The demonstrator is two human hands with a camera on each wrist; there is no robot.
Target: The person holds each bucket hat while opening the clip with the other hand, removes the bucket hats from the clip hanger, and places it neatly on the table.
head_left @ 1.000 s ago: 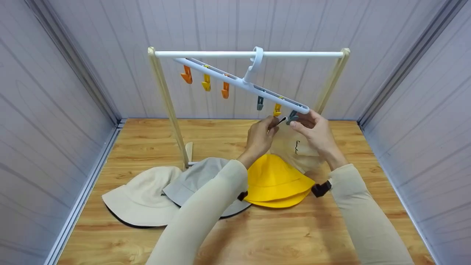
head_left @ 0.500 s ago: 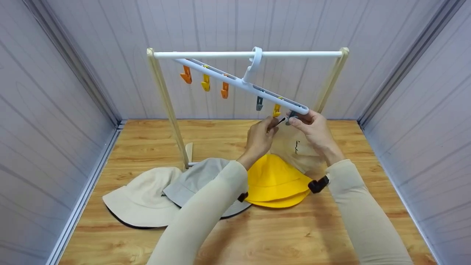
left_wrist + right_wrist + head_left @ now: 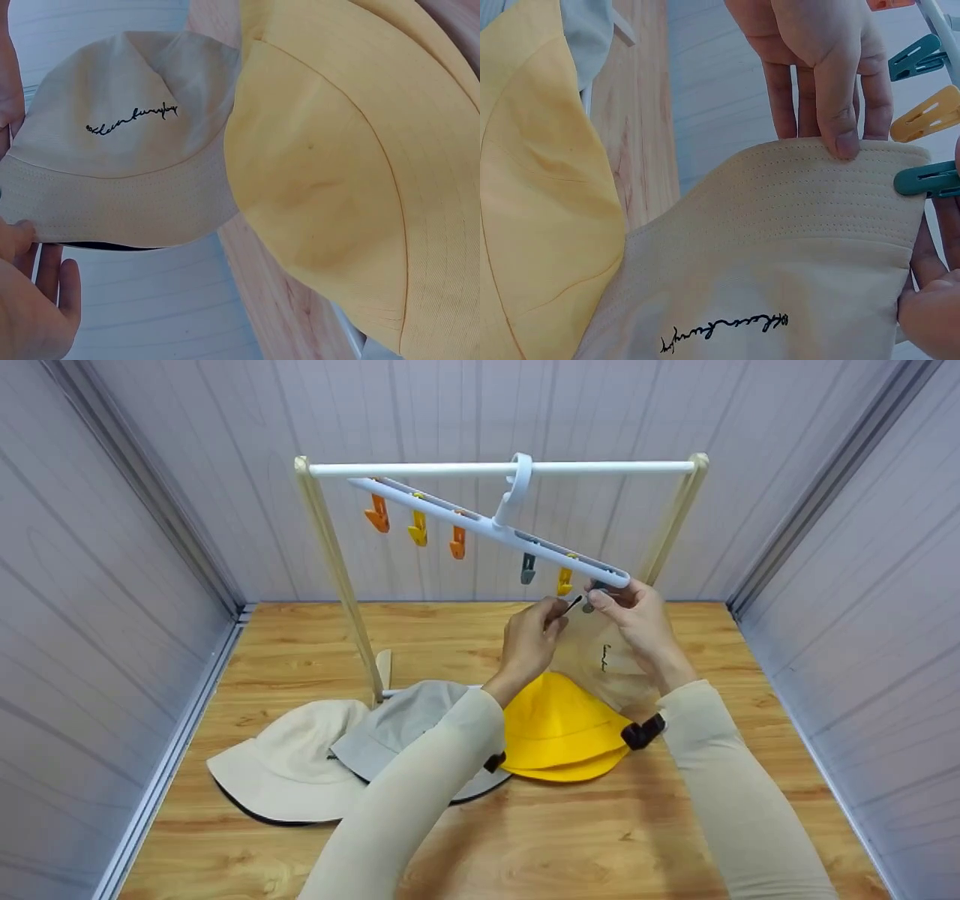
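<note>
My left hand (image 3: 529, 637) pinches the brim of a beige bucket hat (image 3: 127, 127) with dark lettering, which hangs below a white clip hanger (image 3: 480, 523). In the right wrist view, this left hand (image 3: 825, 75) has its thumb over the brim. My right hand (image 3: 645, 626) holds the dark green clip (image 3: 926, 181) at the hanger's lower right end. That clip's tip overlaps the brim's corner in the right wrist view. A yellow clip (image 3: 565, 580) and another dark green clip (image 3: 528, 568) hang beside it, holding nothing.
The hanger hooks over a white rod (image 3: 412, 469) on a wooden-legged rack and tilts down to the right. Two orange clips (image 3: 457, 542) and a yellow one hang on its left half. Yellow (image 3: 562, 720), grey (image 3: 409, 720) and cream (image 3: 300, 765) hats lie on the wooden table.
My right thumb has moved slightly up and left over the dark green clip, and the right forearm has shifted a little left. The left hand stays at the brim.
</note>
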